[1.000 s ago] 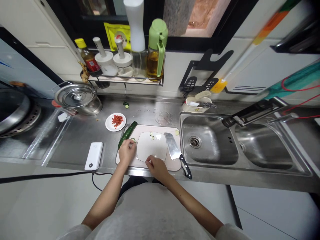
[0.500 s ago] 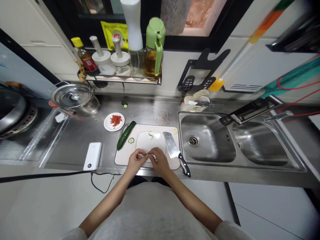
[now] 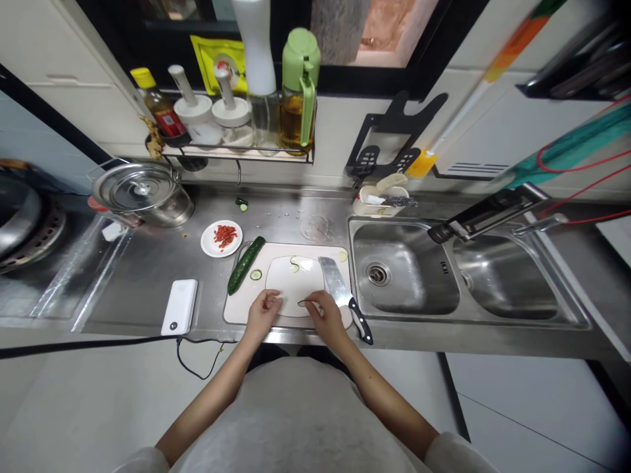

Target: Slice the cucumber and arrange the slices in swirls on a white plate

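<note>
Right hand (image 3: pixel 326 318): thumb and index pinching a thin cucumber piece (image 3: pixel 302 303) by its end, held over the near right part of the white plate (image 3: pixel 283 279). Left hand (image 3: pixel 261 316): over the plate's near left corner, fingers loosely curled, thumb and index tips slightly apart. Plate sits on the pale cutting board (image 3: pixel 236 310), which lies on the steel worktop (image 3: pixel 128 276). Curved slices (image 3: pixel 294 264) near the plate's far edge, forming an S. Whole cucumber (image 3: pixel 245 266) lies slantwise along the board's left side, far end at the board's edge; round slice (image 3: pixel 256 274) between it and the plate. Cleaver (image 3: pixel 336 281) on the right: blade flat on the board beside the plate, can't tell if they touch; black handle angles toward the person, past the board's edge. Pale slice (image 3: pixel 342 257) in the board's far right corner. Beyond the board's left end: small plate (image 3: pixel 206 247) with red chopped bits (image 3: pixel 225 237). White power bank (image 3: pixel 179 307) left of the board, sink (image 3: pixel 409 279) right.
</note>
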A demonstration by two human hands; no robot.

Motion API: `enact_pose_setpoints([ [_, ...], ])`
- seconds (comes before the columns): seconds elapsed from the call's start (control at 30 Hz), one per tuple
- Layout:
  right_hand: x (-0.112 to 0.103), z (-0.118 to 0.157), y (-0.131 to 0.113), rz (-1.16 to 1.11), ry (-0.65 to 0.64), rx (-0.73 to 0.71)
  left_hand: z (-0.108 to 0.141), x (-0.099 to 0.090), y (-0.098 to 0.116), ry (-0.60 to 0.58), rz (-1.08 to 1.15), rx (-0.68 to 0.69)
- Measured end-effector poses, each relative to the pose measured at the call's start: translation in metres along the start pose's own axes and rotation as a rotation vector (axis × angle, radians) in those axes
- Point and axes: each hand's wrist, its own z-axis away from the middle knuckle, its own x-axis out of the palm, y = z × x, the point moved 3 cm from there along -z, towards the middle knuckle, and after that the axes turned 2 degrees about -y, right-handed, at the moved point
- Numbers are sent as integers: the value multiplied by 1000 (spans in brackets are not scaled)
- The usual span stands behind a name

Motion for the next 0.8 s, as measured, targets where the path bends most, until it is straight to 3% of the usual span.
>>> enact_pose_setpoints([
  [0.07,-4,-1,14,23,92,60,-6,-10,-4,186,-282,154],
  [0.17,-10,-4,35,36,210,159,-15,-18,-12,287,-498,223],
  [0.43,-6,-16,58,27,174,298,-33,-17,-30,225,-489,106],
  [0.8,-4,-27,65,12,210,337,-45,-13,-37,245,-391,117],
])
